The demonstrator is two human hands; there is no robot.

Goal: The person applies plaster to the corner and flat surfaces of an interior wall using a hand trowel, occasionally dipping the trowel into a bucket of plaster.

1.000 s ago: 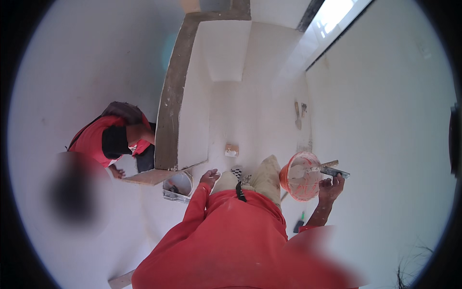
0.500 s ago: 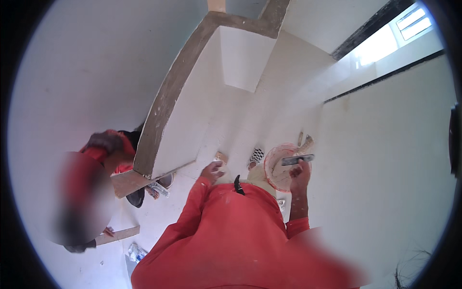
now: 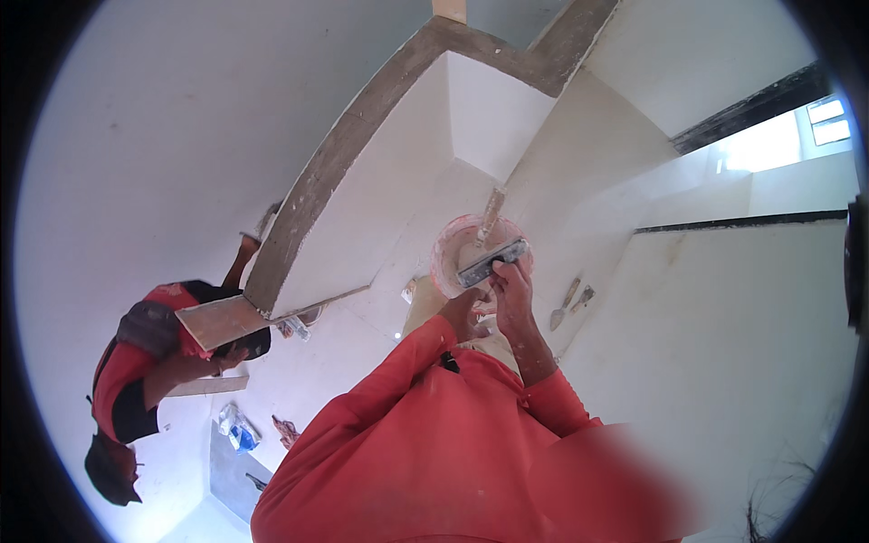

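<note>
My right hand grips a flat plastering trowel with a grey, smeared blade, held across the mouth of a pink bucket. Pale, wet-looking paste coats the inside of the bucket. A tool with a pale, crusted handle leans in it and sticks out past the far rim. At the near side of the bucket my left hand is closed against it, its fingers partly hidden. The bucket seems lifted by that hand, though its base is out of sight.
Two small hand tools lie on the floor to the right. A half-height wall with a brown unfinished top runs ahead. On the left a co-worker in red and black bends beside it; plastic bags lie nearby.
The bucket has shifted left and forward, uncovering the floor tools beside it. My left hand has moved to the bucket, and the trowel has swung over its mouth. The view has turned somewhat.
</note>
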